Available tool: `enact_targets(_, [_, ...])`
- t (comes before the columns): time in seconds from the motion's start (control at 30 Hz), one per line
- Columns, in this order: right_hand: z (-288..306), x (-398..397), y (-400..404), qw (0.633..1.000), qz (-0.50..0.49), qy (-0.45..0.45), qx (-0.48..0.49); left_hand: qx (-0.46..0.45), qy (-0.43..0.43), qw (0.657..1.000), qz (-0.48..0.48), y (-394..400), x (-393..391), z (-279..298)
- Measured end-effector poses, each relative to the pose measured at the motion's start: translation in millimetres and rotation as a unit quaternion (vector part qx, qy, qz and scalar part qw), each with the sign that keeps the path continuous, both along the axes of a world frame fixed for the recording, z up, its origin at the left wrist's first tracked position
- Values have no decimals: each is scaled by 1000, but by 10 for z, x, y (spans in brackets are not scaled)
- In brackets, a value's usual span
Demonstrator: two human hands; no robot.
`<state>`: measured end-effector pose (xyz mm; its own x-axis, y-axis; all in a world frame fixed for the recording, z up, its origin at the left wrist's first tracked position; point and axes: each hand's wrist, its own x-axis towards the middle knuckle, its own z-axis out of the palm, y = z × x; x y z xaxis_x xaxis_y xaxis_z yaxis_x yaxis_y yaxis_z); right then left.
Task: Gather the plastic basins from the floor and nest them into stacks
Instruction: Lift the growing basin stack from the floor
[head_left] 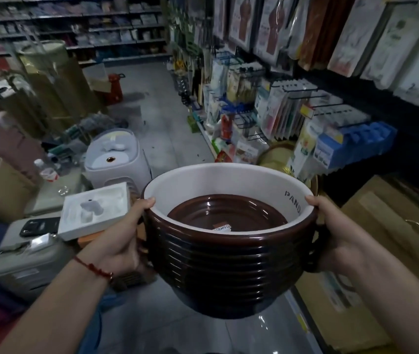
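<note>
Stack of nested basins (pixel 225 261), glossy dark brown outside and white inside the top one, carried in mid-air over the tiled floor (pixel 167 139) of a shop aisle, left hand (pixel 124 235) and right hand (pixel 331 236) each closed on opposite sides of the rim, thumbs hooked over the edge. Likely stiff thin plastic, light singly but with some heft as a stack; the shiny ribbed wall looks slippery, so the rolled rim is the place to hold. A two-sided hold should keep it level and the nested pieces from sliding apart.
</note>
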<state>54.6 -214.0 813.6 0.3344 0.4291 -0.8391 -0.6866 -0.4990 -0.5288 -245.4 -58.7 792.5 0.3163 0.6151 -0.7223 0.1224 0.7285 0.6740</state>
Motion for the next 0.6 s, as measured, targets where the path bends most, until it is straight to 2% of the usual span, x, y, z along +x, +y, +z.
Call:
enact_targets(0.4, [-37,594,1384,999,41,5,-1,-36,-10,998,56,1166,454,-97])
enact_targets(0.6, [-160,691,2639,998,46,-4,-33,-55,-31,996,60,2337,543,-455])
